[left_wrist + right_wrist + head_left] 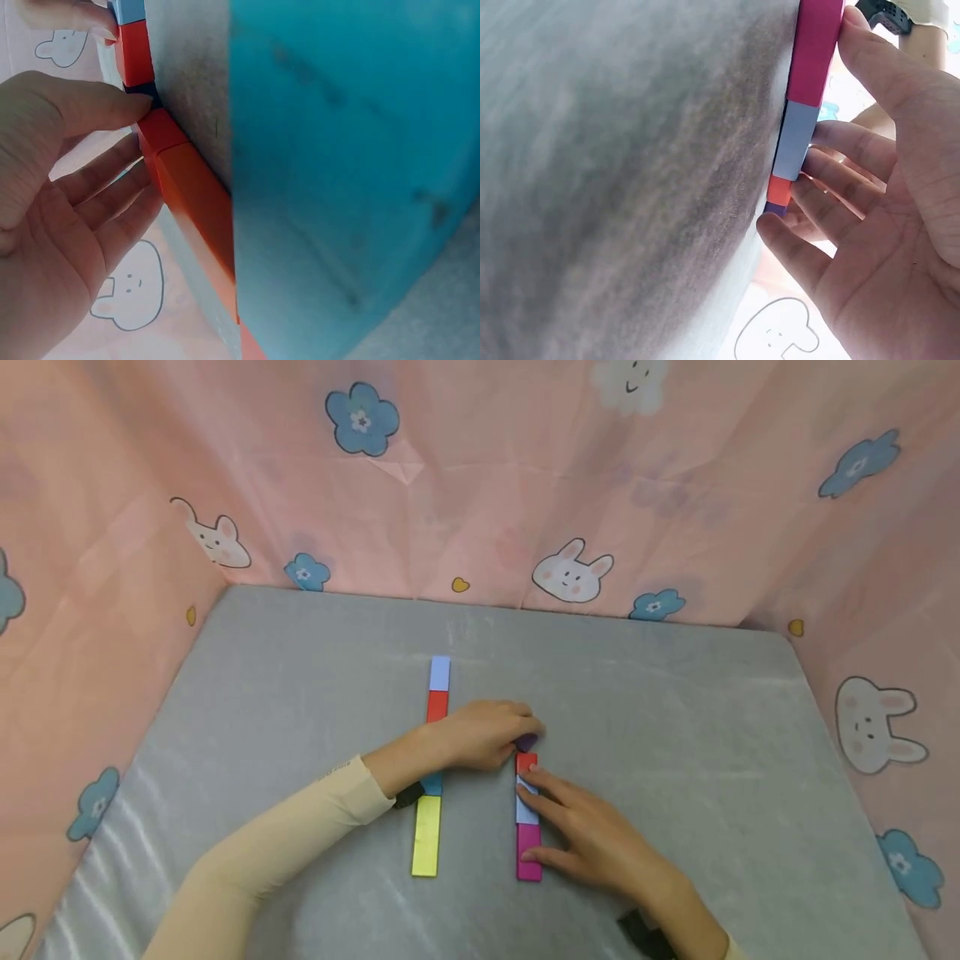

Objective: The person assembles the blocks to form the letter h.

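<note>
My left hand [487, 733] pinches a purple block [527, 742] at the far end of the right-hand row. That row runs on through a red block [527, 762], a light blue block [527, 812] and a magenta block [529, 841] at the near end. Alongside it lies my right hand [600, 835], fingers extended over the red and light blue blocks and thumb touching the magenta one. In the right wrist view its fingertips [771, 225] sit along the row's side. In the left wrist view the thumb presses on the dark purple block [142, 90].
A second row lies under my left wrist: a light blue block [439, 673], a red block [437, 703], a blue block [432, 783] and a long yellow block [426, 837]; the forearm hides its middle. An orange block [196, 210] shows close up. Pink curtain [480, 485] encloses the grey table [675, 710].
</note>
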Action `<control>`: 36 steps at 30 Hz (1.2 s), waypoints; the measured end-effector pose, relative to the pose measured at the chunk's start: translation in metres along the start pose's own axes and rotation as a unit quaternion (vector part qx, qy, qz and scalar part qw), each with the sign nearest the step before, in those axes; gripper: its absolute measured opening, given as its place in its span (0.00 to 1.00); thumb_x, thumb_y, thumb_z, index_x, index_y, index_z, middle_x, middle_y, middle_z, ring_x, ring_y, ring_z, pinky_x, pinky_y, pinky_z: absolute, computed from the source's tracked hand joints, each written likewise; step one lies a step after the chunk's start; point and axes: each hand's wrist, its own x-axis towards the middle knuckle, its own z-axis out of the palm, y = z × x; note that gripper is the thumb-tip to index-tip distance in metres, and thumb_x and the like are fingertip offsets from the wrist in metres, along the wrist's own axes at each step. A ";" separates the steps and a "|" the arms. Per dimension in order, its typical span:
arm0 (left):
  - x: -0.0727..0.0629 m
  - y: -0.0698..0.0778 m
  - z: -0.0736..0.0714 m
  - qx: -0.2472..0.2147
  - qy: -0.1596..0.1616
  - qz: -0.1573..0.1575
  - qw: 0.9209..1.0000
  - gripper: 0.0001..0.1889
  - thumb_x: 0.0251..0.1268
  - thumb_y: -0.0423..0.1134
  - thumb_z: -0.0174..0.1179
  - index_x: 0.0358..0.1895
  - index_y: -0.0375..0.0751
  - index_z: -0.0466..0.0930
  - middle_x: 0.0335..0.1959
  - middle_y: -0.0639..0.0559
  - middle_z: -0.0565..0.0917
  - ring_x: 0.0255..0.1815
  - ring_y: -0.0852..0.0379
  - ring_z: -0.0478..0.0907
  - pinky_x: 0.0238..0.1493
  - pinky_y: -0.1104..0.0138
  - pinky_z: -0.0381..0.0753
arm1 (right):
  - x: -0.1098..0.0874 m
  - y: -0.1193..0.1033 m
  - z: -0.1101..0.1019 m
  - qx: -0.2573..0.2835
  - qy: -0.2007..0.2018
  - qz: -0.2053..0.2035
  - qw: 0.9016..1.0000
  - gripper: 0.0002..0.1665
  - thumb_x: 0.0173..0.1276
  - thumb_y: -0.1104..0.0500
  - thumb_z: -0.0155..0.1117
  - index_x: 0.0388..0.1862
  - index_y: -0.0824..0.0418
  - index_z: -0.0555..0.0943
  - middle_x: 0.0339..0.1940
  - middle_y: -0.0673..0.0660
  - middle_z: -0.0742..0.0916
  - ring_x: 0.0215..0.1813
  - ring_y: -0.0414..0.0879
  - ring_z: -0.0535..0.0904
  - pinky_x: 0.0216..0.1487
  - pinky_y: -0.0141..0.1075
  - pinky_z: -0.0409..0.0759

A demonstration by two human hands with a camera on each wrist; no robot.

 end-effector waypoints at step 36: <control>0.001 0.006 0.004 0.037 0.007 -0.001 0.999 0.14 0.74 0.34 0.61 0.58 0.48 0.87 0.53 0.52 0.85 0.52 0.56 0.82 0.60 0.63 0.87 | 0.000 -0.001 -0.001 0.004 -0.012 0.002 1.000 0.47 0.65 0.38 0.77 0.76 0.60 0.77 0.78 0.60 0.77 0.74 0.56 0.80 0.70 0.53 0.84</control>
